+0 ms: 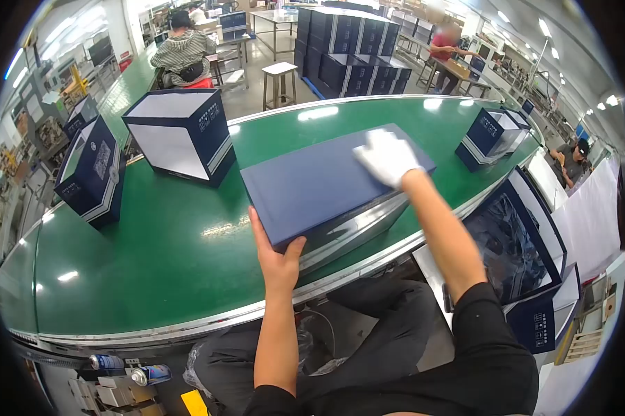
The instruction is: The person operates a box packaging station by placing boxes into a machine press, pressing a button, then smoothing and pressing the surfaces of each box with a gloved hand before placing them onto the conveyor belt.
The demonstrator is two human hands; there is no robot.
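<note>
A long green conveyor belt (167,256) carries a flat blue box (319,184) near its front edge, an open-topped box (180,135) behind, another at left (90,173), and probably two smaller boxes (489,135) at right.

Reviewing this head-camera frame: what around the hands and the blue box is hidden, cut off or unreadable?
- Head view: the right hand, in a white glove, lies flat on the blue box lid and hides the lid beneath it.
- The left hand grips the lid's near corner; its fingers are hidden under the edge.
- The box's contents are covered by the lid.
- Print on the upright boxes on the green conveyor belt is too small to read.
- The fisheye rim blacks out the corners.
</note>
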